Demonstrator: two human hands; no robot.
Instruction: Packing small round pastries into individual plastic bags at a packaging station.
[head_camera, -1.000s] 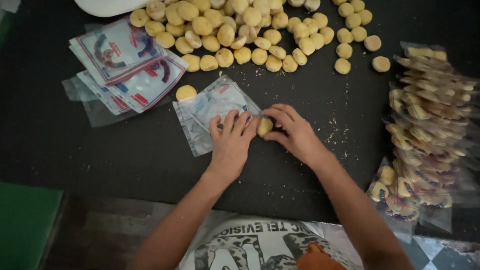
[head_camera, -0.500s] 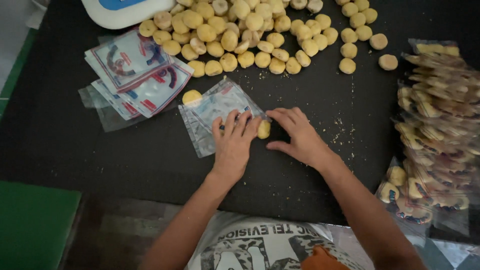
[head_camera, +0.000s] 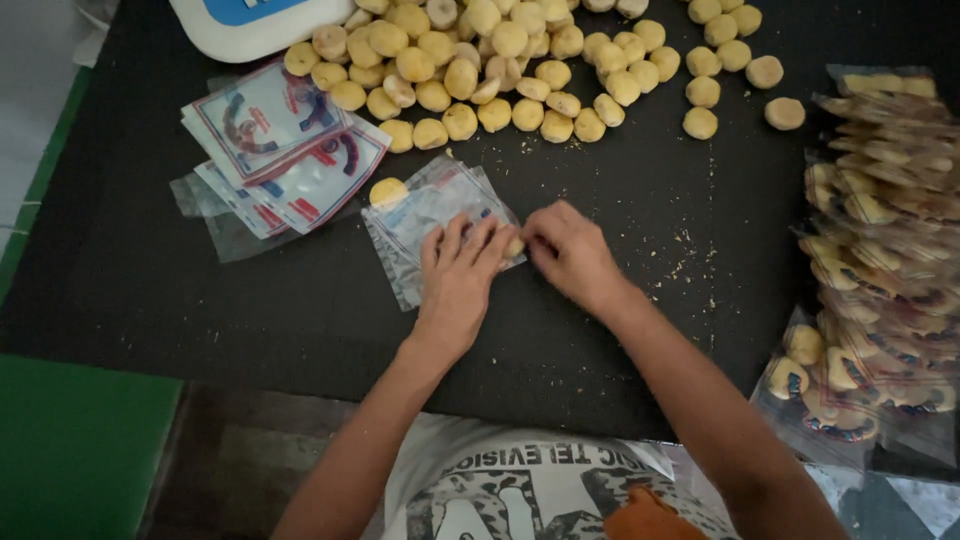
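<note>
A: We've got a small round yellow biscuit (head_camera: 514, 247) at the mouth of a clear plastic pouch (head_camera: 432, 220) on the black table (head_camera: 200, 300).

B: Yep, our right hand (head_camera: 570, 255) pinches it, left hand (head_camera: 460, 275) flat, pressing the pouch down.

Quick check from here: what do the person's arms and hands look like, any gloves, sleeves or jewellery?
Both arms are bare from the lower frame edge to the wrists, with no sleeves over them. The left hand and right hand wear no gloves, and no rings, watch or bands show. The fingers are bare too.
</note>
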